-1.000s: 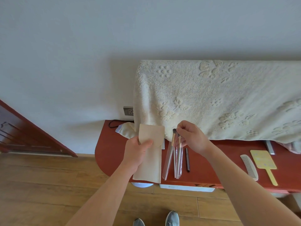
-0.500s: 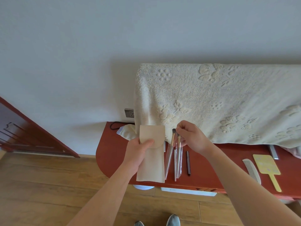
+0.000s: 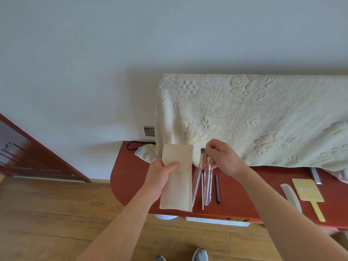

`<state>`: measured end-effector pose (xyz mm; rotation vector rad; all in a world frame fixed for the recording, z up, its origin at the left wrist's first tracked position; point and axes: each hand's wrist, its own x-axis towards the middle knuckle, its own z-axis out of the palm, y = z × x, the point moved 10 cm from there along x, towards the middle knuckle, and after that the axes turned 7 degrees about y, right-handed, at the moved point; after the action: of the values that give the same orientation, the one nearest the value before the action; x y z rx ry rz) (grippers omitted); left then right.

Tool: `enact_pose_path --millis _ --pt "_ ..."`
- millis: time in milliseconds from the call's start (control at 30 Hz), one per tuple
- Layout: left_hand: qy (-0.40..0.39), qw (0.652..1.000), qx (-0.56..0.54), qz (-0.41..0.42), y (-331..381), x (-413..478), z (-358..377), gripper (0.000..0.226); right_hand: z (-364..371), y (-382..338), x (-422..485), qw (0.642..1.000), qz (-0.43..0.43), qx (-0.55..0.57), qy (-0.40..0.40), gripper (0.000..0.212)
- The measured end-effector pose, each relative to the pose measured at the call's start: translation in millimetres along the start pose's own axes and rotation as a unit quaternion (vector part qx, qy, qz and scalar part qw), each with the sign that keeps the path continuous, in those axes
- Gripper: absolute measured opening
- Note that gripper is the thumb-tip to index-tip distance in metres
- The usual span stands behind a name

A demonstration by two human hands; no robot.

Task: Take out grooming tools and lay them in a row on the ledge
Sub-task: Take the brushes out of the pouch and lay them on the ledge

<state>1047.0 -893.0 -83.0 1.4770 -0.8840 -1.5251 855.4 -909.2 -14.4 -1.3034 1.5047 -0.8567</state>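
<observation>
Sleeved brushes out of the pouch, held over the ledge at frame centre.

My right hand pinches two sleeved brushes by their bristle ends; their long axes run top-to-bottom, lower tips near the red ledge. My left hand grips the beige pouch just left of them. A dark pencil lies parallel, just right. I judge the right hand sets the brushes beside it.

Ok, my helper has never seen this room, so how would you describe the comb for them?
Find the red ledge below the big cream towel hanging behind it. Near its right end lies the comb, just left of a yellow paddle. It is the pale, narrow, curved piece with fine teeth, not the flat yellow one with a handle.
</observation>
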Motion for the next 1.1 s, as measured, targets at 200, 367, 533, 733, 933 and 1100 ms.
enact_pose_path --millis 200,367,533,733,933,1100 --pt "-0.008 1.0 -0.007 -0.017 -3.3 1.9 -1.2 0.025 0.6 2.6 -0.2 1.0 0.007 0.003 0.004 0.017" --pt "0.007 1.0 0.002 -0.009 -4.6 4.9 -6.4 0.021 1.8 5.2 -0.5 1.0 0.007 0.001 0.005 0.017" --pt "0.031 0.999 -0.019 -0.015 -9.5 9.4 -9.5 0.02 2.3 10.5 0.6 1.0 0.012 -0.002 0.004 0.016" --pt "-0.002 0.999 0.033 0.006 -23.2 20.4 -3.7 0.023 -7.0 29.2 2.4 0.999 0.03 -0.003 0.012 0.015" --pt "-0.004 0.996 0.086 -0.026 -53.1 34.2 -0.7 0.031 -22.2 67.0 7.7 0.998 0.057 -0.012 0.017 0.015" --pt "0.008 0.993 0.099 -0.058 -72.4 48.0 1.9 0.03 -35.6 99.7 16.2 0.996 0.084 -0.026 0.024 0.015"
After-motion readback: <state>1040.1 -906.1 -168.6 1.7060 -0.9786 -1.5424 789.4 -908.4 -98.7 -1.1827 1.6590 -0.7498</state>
